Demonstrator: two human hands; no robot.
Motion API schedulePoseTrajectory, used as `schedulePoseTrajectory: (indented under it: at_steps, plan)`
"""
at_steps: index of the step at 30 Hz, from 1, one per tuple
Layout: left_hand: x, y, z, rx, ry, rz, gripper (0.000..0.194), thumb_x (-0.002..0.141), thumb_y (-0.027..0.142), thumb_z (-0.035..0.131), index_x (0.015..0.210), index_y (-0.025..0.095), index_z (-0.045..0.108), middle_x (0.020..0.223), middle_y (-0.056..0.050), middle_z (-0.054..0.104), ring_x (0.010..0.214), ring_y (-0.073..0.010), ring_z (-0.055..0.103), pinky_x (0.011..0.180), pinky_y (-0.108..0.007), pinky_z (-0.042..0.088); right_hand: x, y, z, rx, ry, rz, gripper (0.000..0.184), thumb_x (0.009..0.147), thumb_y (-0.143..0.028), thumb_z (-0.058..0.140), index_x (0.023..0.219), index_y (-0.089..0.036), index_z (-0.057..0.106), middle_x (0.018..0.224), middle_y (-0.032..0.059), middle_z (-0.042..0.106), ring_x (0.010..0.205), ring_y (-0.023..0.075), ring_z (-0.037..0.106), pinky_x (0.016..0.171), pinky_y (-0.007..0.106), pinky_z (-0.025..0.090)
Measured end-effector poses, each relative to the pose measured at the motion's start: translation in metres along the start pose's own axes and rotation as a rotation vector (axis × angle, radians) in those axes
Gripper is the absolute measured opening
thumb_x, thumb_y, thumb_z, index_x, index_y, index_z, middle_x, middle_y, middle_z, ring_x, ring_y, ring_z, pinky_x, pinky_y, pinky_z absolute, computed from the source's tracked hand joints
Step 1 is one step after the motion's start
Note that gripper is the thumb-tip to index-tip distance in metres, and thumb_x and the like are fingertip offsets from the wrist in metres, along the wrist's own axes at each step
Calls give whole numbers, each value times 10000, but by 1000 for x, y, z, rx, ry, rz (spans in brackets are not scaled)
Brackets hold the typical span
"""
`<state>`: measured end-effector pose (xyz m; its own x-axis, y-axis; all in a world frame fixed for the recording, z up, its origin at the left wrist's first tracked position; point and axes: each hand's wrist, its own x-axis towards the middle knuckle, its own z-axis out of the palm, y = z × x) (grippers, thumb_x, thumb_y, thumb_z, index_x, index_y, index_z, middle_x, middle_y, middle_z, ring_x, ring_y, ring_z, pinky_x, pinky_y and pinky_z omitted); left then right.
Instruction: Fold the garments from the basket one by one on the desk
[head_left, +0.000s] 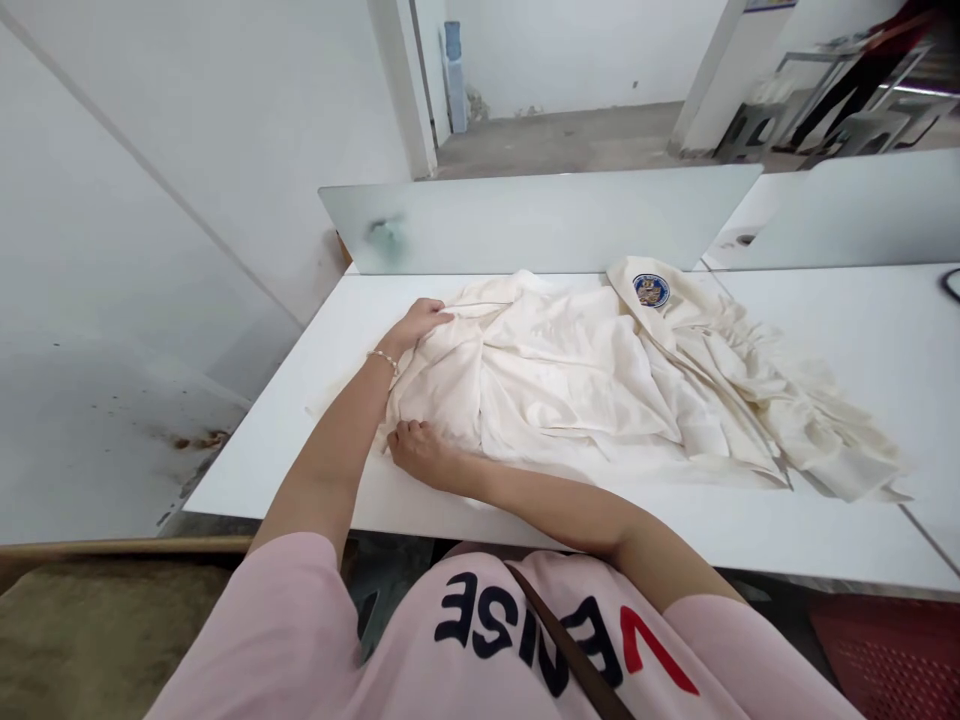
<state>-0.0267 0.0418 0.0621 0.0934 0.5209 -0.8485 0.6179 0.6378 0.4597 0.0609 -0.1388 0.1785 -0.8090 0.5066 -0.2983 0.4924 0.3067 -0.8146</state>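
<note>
Left hand point(416, 328): on the cream garment point(570, 380), grip unclear
Right hand point(424, 452): at its edge, grip unclear
Risk: trailing fold point(844, 450) slides off the bench point(289, 450) if tugged

The round badge point(651, 290) on the cream garment point(570, 380) is too small to read, the dark smudge point(388, 236) on the frosted divider panel point(540, 220) is too blurred to make out, and the top edge cuts off the person in dark trousers point(847, 90).
</note>
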Motion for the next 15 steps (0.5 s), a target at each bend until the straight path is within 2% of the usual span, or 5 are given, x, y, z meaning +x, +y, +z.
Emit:
schedulePoseTrajectory:
  at_steps: [4,8,10,13,15]
  plan:
    - [9,19,-13,-611,102,-143,220,656,304,723,726,184,552,683,-30,571,779,-221,639,805,-358,550,-7,11,-20,93,-11,10,351,912,-11,414,1221,-78,565,1041,158,669,878,232,653,695,326,501]
    - [26,47,-19,-795,63,-207,126,698,210,687,747,174,576,688,-53,616,834,-238,679,881,-372,577,-29,42,-57,411,61,95,404,845,-92,531,1248,-110,543,1055,125,693,928,244,672,757,326,533]
    - [38,64,-8,-838,51,-145,107,729,185,668,734,179,561,677,-33,609,797,-203,678,870,-337,584,-56,56,-73,627,250,209,396,801,-146,581,1198,-143,580,1073,115,702,1001,254,669,833,338,536]
    - [51,86,28,-833,-15,45,128,772,177,643,743,184,519,681,8,600,733,-140,662,837,-280,577,-114,65,-82,856,561,494,323,790,-252,594,1098,-165,634,1056,91,716,984,253,675,870,364,542]
    - [52,89,59,-665,-148,99,141,814,226,634,770,186,506,687,13,607,717,-132,662,804,-278,569,-155,60,-77,917,608,754,283,818,-346,596,1019,-161,670,945,84,731,894,250,689,812,368,565]
